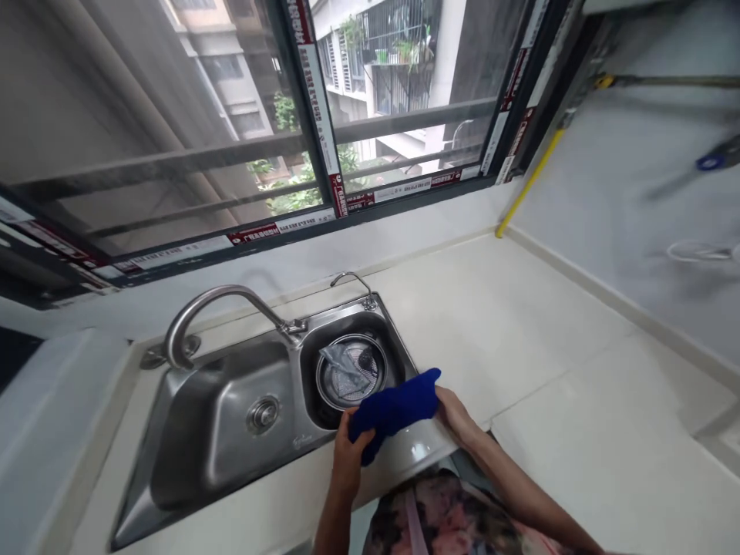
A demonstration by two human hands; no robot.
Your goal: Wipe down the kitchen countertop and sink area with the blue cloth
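Observation:
A dark blue cloth [398, 407] is stretched between my two hands, above the counter's front strip and the near rim of the smaller sink bowl. My left hand [350, 447] grips its left end, thumb on top and fingers partly behind it. At the right end, my right hand [454, 416] holds the cloth, with most of its fingers hidden behind the fabric. Just beyond the cloth, a round metal strainer basket [378, 379] sits in the smaller sink bowl. Inside it lie a crumpled grey cloth [345, 368] and a dark round item I cannot make out.
The larger sink bowl [231, 412] with its drain lies to the left. A tall curved faucet [220, 297] arches over it, and a thin small tap [355, 279] stands at the back. White countertop [491, 316] stretches right, towards a yellow pipe [529, 185] by the window.

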